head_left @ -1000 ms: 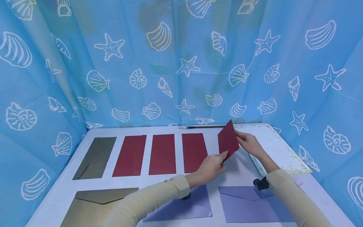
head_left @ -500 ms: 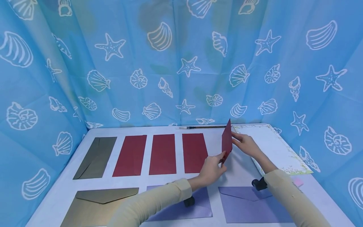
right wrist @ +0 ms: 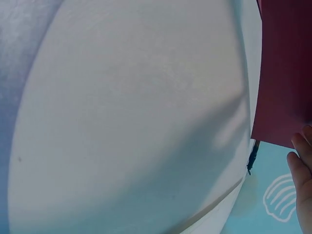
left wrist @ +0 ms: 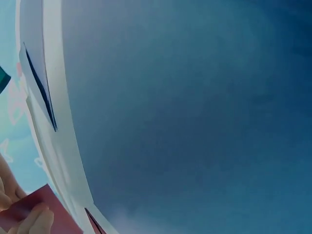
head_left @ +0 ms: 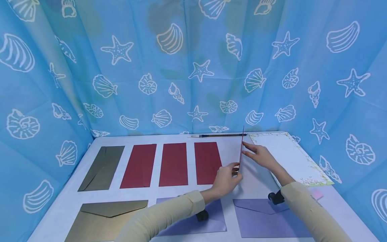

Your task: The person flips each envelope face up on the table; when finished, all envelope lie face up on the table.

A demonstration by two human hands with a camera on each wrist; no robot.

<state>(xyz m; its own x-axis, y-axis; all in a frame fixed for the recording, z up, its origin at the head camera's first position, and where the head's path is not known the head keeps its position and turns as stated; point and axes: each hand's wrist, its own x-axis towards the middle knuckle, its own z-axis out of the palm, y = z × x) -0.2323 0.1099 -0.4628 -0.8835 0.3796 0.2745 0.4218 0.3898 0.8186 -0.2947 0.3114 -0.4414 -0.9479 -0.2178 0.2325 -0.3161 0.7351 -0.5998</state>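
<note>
A dark red envelope (right wrist: 285, 73) stands upright between my hands, seen edge-on as a thin line in the head view. My left hand (head_left: 225, 181) pinches its lower near part; its curled fingers (left wrist: 39, 222) lie against the red paper in the left wrist view. From the other side, my right hand (head_left: 261, 157) touches the envelope's right face with fingertips and thumb, the fingers fairly straight. Three more red envelopes (head_left: 173, 164) lie flat in a row to the left, beside a dark olive envelope (head_left: 101, 169).
A gold envelope (head_left: 102, 222) and two purple envelopes, one at the right (head_left: 266, 222), lie along the front, partly under my sleeves. Behind is a writing brush (head_left: 220, 135); at the right lies a flower-bordered sheet (head_left: 297, 158). Shell-patterned blue cloth (head_left: 199, 70) surrounds the table.
The held red envelope has turned from showing its face to standing edge-on in the head view. My right hand has moved slightly left with it; the flat envelopes have stayed put.
</note>
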